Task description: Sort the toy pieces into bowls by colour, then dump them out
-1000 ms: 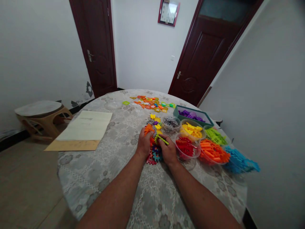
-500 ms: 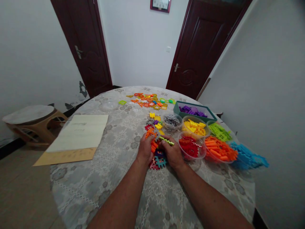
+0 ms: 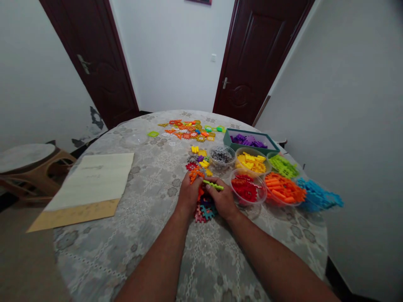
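Lime-green plastic: one piece (image 3: 214,185), seen edge-on as a narrow strip, is closed between the thumb and fingers of my right hand (image 3: 223,202). Grip pinched, no visible gap; the strip runs across the fingertips, its left end close to my left hand (image 3: 188,193), its right end free above the right-hand knuckles.

Left hand: fingers curled round an orange piece (image 3: 195,174), which sticks out on the far side of the grip. How much more lies inside the fingers, I cannot tell.

Step in hand, as I judge it: bringing the lime-green edge up to the orange part to join them. Whether any teeth have engaged is hidden by my fingers. Such a join would call for the left hand steady, teeth lined up with slots, then an even press from the right.

Surroundings: a teal piece (image 3: 207,212) and a pink-red piece (image 3: 199,215) show on the near side, below and between both hands. A bowl of red pieces (image 3: 246,189) stands just right of the right hand.
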`<act>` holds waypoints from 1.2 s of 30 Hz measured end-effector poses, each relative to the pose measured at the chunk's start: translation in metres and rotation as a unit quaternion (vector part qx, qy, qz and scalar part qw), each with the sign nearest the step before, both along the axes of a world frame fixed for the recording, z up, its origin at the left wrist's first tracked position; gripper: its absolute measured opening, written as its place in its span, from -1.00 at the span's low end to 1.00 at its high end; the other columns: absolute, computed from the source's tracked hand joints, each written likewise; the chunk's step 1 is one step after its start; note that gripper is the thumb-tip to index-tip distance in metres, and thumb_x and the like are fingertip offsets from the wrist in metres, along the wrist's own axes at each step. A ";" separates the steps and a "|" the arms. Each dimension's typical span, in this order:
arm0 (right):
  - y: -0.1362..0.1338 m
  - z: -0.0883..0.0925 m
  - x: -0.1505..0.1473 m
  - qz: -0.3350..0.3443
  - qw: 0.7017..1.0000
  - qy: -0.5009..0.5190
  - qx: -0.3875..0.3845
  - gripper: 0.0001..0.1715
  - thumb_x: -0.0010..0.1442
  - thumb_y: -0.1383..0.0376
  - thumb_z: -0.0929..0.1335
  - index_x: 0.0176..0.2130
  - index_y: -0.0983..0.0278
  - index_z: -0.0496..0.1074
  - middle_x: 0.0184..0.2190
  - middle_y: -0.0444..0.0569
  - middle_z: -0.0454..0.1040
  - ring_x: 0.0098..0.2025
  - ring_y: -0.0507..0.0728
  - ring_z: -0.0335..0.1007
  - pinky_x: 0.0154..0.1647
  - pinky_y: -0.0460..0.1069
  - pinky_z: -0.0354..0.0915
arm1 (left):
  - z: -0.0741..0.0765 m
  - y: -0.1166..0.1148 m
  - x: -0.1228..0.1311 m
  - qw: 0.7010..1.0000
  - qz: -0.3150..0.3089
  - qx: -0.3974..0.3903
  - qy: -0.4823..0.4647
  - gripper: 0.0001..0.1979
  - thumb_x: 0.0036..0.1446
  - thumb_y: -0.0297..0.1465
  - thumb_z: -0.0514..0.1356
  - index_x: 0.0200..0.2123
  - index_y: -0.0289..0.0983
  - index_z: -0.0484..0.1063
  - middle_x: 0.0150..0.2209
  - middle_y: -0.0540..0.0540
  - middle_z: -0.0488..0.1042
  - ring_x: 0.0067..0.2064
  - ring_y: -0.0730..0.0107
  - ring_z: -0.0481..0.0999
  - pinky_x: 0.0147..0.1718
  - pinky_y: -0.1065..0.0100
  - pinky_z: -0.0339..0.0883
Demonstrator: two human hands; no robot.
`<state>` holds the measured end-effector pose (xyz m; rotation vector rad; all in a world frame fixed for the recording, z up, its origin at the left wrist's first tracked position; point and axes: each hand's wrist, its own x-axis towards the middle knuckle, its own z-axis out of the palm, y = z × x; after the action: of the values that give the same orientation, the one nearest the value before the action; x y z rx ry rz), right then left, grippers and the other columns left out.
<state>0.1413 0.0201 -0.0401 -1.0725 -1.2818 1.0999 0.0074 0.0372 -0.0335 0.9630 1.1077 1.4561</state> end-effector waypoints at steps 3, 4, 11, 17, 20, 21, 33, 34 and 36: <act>0.001 0.001 -0.001 -0.010 1.000 0.004 0.005 -0.66 0.21 0.13 0.47 -0.04 0.19 0.62 -0.12 -0.03 0.67 -0.12 0.19 0.56 0.00 0.09 0.43 | 0.005 0.000 -0.004 0.999 -0.019 0.005 0.036 -0.71 0.14 -0.19 0.36 -0.12 -0.19 0.52 -0.21 -0.06 0.61 -0.21 0.23 0.57 -0.18 0.27 0.41; 0.001 0.002 -0.001 -0.014 1.000 0.004 0.011 -0.66 0.20 0.13 0.46 -0.05 0.19 0.62 -0.12 -0.03 0.67 -0.12 0.19 0.56 0.00 0.09 0.43 | 0.007 0.000 -0.004 0.998 -0.020 0.008 0.057 -0.72 0.16 -0.20 0.36 -0.12 -0.18 0.53 -0.20 -0.06 0.62 -0.19 0.22 0.57 -0.17 0.28 0.41; 0.005 -0.001 -0.008 -0.029 0.999 0.037 0.019 -0.70 0.22 0.16 0.43 -0.05 0.17 0.60 -0.12 -0.04 0.66 -0.08 0.18 0.56 0.04 0.10 0.44 | 0.017 -0.003 -0.002 0.999 0.028 -0.003 0.035 -0.81 0.08 -0.35 0.46 -0.22 -0.20 0.60 -0.31 -0.06 0.60 -0.31 0.29 0.53 -0.33 0.39 0.33; 0.009 -0.004 -0.010 -0.040 0.997 0.058 0.034 -0.74 0.19 0.17 0.42 -0.11 0.16 0.58 -0.21 -0.09 0.63 -0.16 0.15 0.53 -0.05 0.05 0.45 | 0.011 -0.002 0.000 0.994 0.016 -0.039 -0.097 -0.66 -0.02 -0.44 0.50 -0.15 -0.19 0.55 -0.31 -0.01 0.62 -0.35 0.31 0.56 -0.41 0.44 0.35; 0.010 -0.003 -0.008 -0.035 0.996 0.075 0.027 -0.75 0.16 0.17 0.42 -0.15 0.17 0.56 -0.27 -0.12 0.60 -0.22 0.14 0.51 -0.12 0.02 0.43 | 0.007 0.000 0.003 0.992 0.008 -0.051 -0.114 -0.58 -0.03 -0.41 0.49 -0.09 -0.20 0.51 -0.28 -0.02 0.63 -0.33 0.30 0.62 -0.37 0.42 0.43; 0.011 -0.002 -0.008 -0.028 0.996 0.087 0.024 -0.75 0.14 0.17 0.43 -0.16 0.17 0.54 -0.29 -0.12 0.59 -0.24 0.14 0.50 -0.14 0.02 0.43 | 0.007 0.000 0.005 0.992 0.006 -0.049 -0.112 -0.56 -0.05 -0.39 0.50 -0.08 -0.21 0.50 -0.28 -0.02 0.63 -0.33 0.30 0.63 -0.36 0.41 0.44; 0.008 0.012 -0.016 -0.025 0.994 0.015 0.104 -0.75 0.24 0.16 0.38 -0.11 0.18 0.53 -0.22 -0.09 0.60 -0.17 0.17 0.51 -0.04 0.03 0.41 | 0.013 0.007 -0.008 0.961 -0.058 -0.034 -0.270 -0.66 -0.07 -0.50 0.48 -0.20 -0.33 0.50 -0.33 -0.13 0.64 -0.35 0.30 0.66 -0.31 0.33 0.58; 0.008 0.015 -0.018 -0.030 0.993 0.008 0.110 -0.76 0.25 0.16 0.38 -0.11 0.18 0.53 -0.22 -0.09 0.60 -0.17 0.16 0.51 -0.05 0.03 0.41 | 0.013 0.008 -0.009 0.958 -0.060 -0.042 -0.277 -0.67 -0.06 -0.52 0.46 -0.20 -0.32 0.50 -0.33 -0.12 0.64 -0.35 0.31 0.66 -0.32 0.34 0.58; 0.010 0.023 -0.022 -0.035 0.992 -0.004 0.123 -0.80 0.24 0.19 0.38 -0.13 0.17 0.54 -0.22 -0.11 0.59 -0.17 0.15 0.51 -0.04 0.02 0.41 | 0.011 0.009 -0.009 0.953 -0.056 -0.055 -0.292 -0.67 -0.05 -0.56 0.43 -0.18 -0.31 0.51 -0.33 -0.09 0.64 -0.35 0.33 0.66 -0.32 0.37 0.58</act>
<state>0.1190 0.0300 -0.0173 -0.9298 -1.3377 0.8597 -0.0020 0.0467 -0.0229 0.4555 0.6752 1.4376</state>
